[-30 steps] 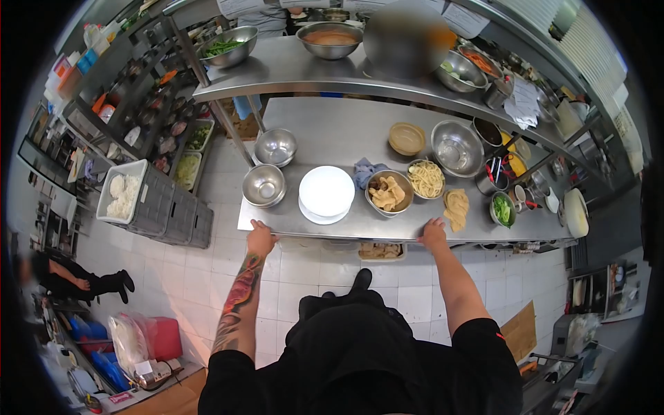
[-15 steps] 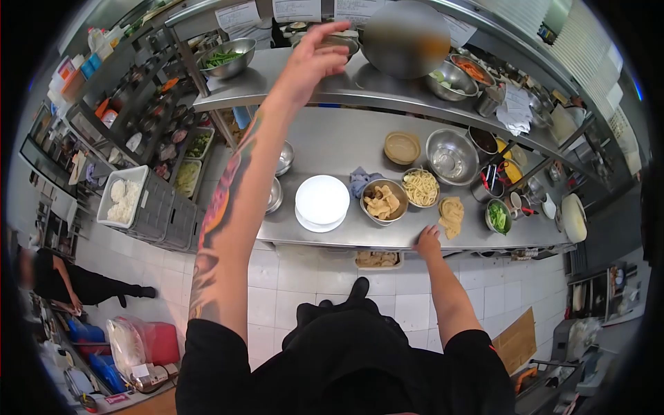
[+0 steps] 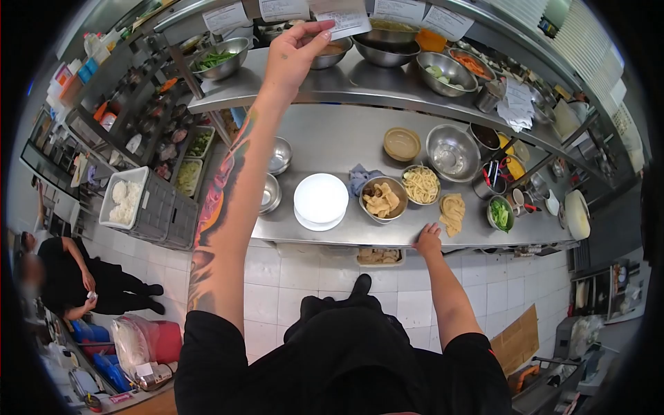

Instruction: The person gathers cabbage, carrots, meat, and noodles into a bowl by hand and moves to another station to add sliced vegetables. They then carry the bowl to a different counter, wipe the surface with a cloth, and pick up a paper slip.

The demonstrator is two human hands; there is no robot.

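Note:
My left hand [image 3: 294, 59] is raised over the upper shelf, thumb and fingers pinched on the corner of a printed paper slip [image 3: 349, 25]. My right hand [image 3: 428, 239] rests on the front edge of the steel counter [image 3: 318, 131], fingers stretched out and holding nothing. Near it lie a crumpled tan cloth [image 3: 452, 214], a bowl of pale brown folded pieces [image 3: 382, 200] and a bowl of noodles [image 3: 420, 185]. Stacked white plates [image 3: 321, 200] stand on the counter below my left forearm.
On the upper shelf [image 3: 290, 76] stand several metal bowls, one with green vegetables [image 3: 221, 59]. Other paper slips [image 3: 398, 10] hang along its top. A white tub [image 3: 124, 197] stands at left. Behind it is a person in black [image 3: 66, 277]. Cardboard [image 3: 515, 339] leans at lower right.
My left hand went from spread fingers to a pinch on the paper slip. A blurred round shape above the shelf is gone. The person at left shows more fully; my right hand stayed put.

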